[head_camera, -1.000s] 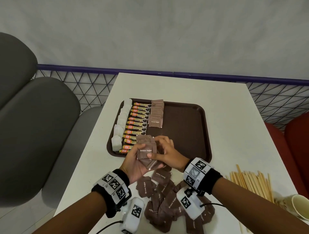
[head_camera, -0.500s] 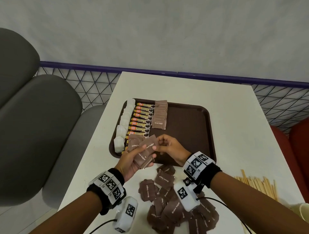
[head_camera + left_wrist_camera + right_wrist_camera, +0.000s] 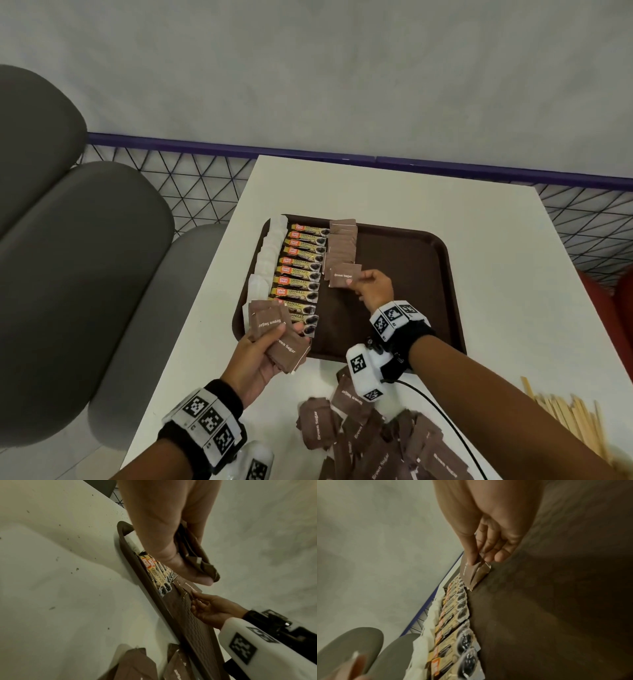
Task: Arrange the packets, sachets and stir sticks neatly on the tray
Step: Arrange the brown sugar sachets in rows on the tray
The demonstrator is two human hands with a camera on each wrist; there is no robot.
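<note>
A brown tray [image 3: 442, 260] on the white table holds a column of white sachets [image 3: 270, 246], a column of coffee sticks [image 3: 301, 270] and a short column of brown sugar packets [image 3: 342, 246]. My right hand [image 3: 356, 282] pinches one brown sugar packet [image 3: 344, 275] [image 3: 471, 573] at the near end of that column, low over the tray. My left hand [image 3: 274, 337] grips a stack of brown sugar packets [image 3: 274, 329] [image 3: 193, 550] at the tray's near left corner. More loose brown packets [image 3: 370, 438] lie heaped on the table near me. Wooden stir sticks [image 3: 565, 418] lie at the right.
Grey padded seats [image 3: 78, 274] stand left of the table. A black wire fence with a purple rail [image 3: 308, 157] runs behind the table's far edge. The tray's right half [image 3: 404, 274] is bare. A cable runs from my right wrist camera [image 3: 364, 373] across the packet heap.
My right hand drew one packet from the stack in my left hand and carried it forward over the tray to the brown column. My left hand stayed near the tray corner.
</note>
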